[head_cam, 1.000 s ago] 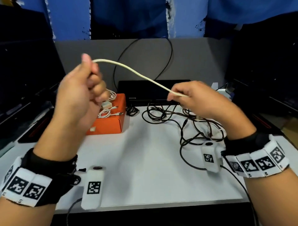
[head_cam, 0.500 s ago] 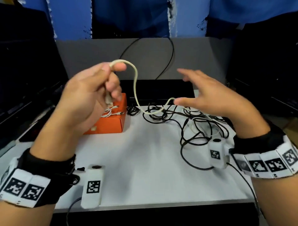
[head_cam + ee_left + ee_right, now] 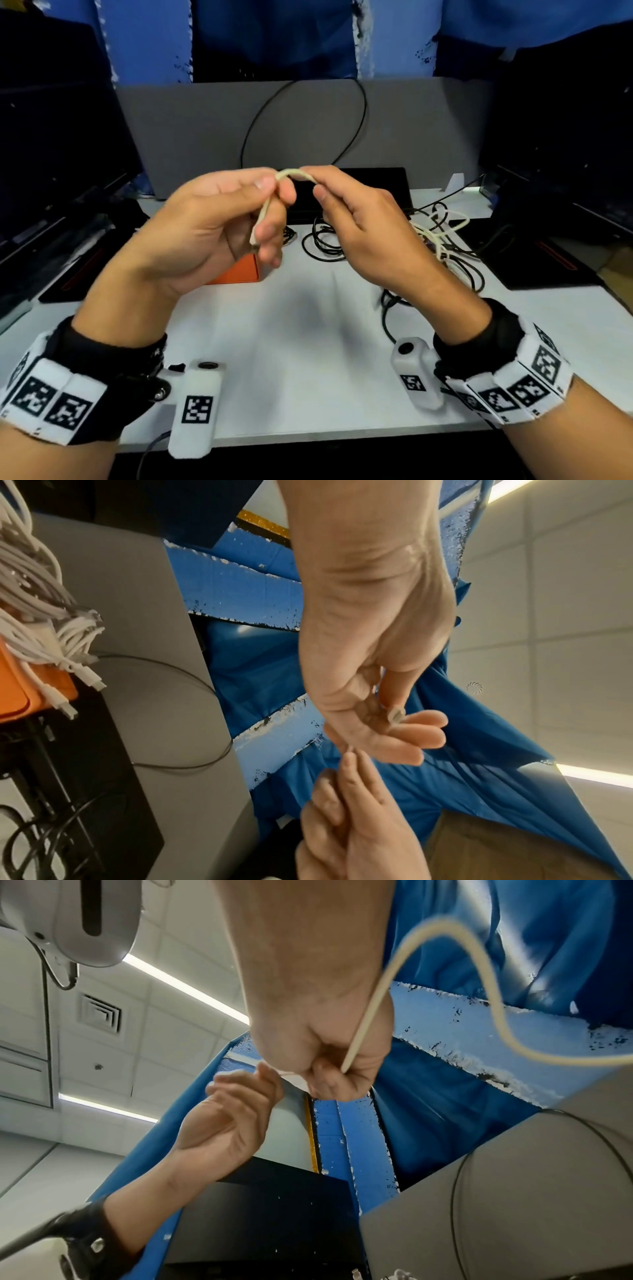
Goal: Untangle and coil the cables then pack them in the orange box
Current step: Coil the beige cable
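Note:
Both hands are raised together over the table's middle. My left hand [image 3: 274, 192] pinches a cream cable [image 3: 294, 173] under its thumb, and the cable's end [image 3: 396, 715] pokes out by the curled fingers. My right hand [image 3: 313, 183] pinches the same cable at a tight bend right beside the left fingertips. From the right hand the cream cable [image 3: 363, 1026] loops away to the right. The orange box [image 3: 239, 274] sits mostly hidden behind my left hand; white coiled cables [image 3: 51, 631] lie on it. A tangle of black cables [image 3: 325, 240] lies on the table behind the hands.
More black and cream cable [image 3: 442, 233] is piled at the right of the white table [image 3: 291, 342]. A black flat device [image 3: 383, 185] and a grey partition [image 3: 205, 137] stand behind. Dark monitors flank both sides.
My right hand moved left and up to meet the left hand. The long span of cream cable between them has shrunk to a short tight bend, and both hands now pinch it.

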{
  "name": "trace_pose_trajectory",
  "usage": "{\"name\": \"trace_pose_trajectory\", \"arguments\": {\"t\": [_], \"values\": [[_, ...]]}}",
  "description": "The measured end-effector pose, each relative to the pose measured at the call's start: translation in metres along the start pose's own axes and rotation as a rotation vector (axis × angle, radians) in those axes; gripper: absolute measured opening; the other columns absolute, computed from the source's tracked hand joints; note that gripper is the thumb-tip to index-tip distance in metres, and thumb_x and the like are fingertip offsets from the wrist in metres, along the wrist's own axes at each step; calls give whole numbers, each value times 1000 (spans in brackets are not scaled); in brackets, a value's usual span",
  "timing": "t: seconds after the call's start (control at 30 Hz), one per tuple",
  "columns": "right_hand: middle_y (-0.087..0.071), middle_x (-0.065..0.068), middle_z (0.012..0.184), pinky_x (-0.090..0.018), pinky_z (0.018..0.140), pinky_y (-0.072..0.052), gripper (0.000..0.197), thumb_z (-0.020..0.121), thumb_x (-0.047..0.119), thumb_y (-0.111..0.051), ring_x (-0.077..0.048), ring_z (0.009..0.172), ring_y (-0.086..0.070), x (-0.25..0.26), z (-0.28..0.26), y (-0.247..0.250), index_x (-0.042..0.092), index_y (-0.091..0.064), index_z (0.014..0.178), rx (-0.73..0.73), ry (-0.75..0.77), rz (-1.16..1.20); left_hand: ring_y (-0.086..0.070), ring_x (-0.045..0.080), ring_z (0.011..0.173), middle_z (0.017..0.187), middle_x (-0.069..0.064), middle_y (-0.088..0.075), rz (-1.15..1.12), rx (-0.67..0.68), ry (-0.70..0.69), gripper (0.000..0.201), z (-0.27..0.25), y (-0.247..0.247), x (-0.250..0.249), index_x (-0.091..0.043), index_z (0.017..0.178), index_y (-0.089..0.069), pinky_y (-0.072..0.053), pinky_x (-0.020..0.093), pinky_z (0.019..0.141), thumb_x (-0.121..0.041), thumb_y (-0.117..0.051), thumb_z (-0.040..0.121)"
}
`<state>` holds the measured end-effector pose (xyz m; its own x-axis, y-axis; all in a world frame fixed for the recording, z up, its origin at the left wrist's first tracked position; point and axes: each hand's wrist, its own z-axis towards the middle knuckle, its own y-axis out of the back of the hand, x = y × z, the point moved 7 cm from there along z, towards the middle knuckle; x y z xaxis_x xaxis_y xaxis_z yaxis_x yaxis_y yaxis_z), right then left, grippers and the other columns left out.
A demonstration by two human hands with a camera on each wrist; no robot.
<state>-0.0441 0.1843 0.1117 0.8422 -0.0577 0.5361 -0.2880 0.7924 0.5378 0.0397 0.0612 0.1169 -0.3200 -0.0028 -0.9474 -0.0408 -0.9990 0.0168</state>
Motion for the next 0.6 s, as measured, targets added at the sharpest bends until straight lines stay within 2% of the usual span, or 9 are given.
{"name": "trace_pose_trajectory", "arguments": {"t": [0.07,0.13,0.23,0.3,0.33,0.4,0.47,0.53,0.6], "values": [[-55,16,65,-26,62,-41,39,111,26,-42,-9,63,-52,-4,-1,-6,38,-52,147,81,-62,-45,-63,15,62,69,-1,-61,-78,-62,-106,31,2,3,-8,-9,109,-70,-57,28,66,-20,-42,100],[-55,23,63,-23,61,-39,36,111,32,-41,-2,60,-52,-7,-4,-18,41,-51,145,227,-103,-120,-70,14,75,79,-3,-69,-112,-153,-191,33,4,10,-12,-6,120,-66,-58,26,75,-15,-38,103],[-53,23,67,-30,67,-41,20,110,35,-43,1,67,-52,1,-13,-34,33,-61,117,403,-61,-192,-74,21,96,95,1,-76,107,-280,-282,31,4,21,-16,-2,128,-57,-58,31,86,-14,-36,109],[-50,19,66,-33,65,-37,15,109,33,-46,-1,65,-48,8,-20,-40,30,-52,96,477,-12,-251,-74,25,103,104,6,-77,359,-330,-311,29,2,21,-17,-1,130,-55,-58,35,90,-13,-38,110],[-46,16,64,-35,64,-34,17,109,33,-47,-2,63,-46,10,-22,-41,30,-44,92,519,8,-307,-74,24,103,108,6,-76,496,-339,-325,29,1,20,-16,-3,131,-55,-57,36,91,-13,-39,111],[-41,14,64,-37,64,-30,22,108,34,-47,-3,61,-41,16,-24,-37,31,-39,88,589,42,-402,-75,16,99,112,-1,-75,764,-304,-352,28,-1,14,-14,-10,133,-56,-57,36,90,-17,-41,111],[-42,17,64,-36,65,-33,20,107,36,-51,-2,60,-41,21,-21,-24,30,-50,88,591,74,-426,-75,10,93,107,-10,-75,947,-202,-309,28,0,7,-8,-17,131,-60,-58,34,86,-23,-44,109],[-50,21,64,-30,66,-43,12,101,37,-64,-1,62,-48,24,-12,0,29,-66,92,465,78,-331,-72,8,88,97,-15,-74,997,-57,-193,26,2,2,0,-24,121,-65,-56,32,80,-28,-44,107],[-50,15,57,-20,59,-39,13,96,33,-72,-6,58,-47,22,-5,27,23,-68,90,289,35,-154,-70,15,83,96,-7,-76,850,127,-94,27,2,-8,7,-17,113,-68,-55,39,75,-25,-44,106]]}}
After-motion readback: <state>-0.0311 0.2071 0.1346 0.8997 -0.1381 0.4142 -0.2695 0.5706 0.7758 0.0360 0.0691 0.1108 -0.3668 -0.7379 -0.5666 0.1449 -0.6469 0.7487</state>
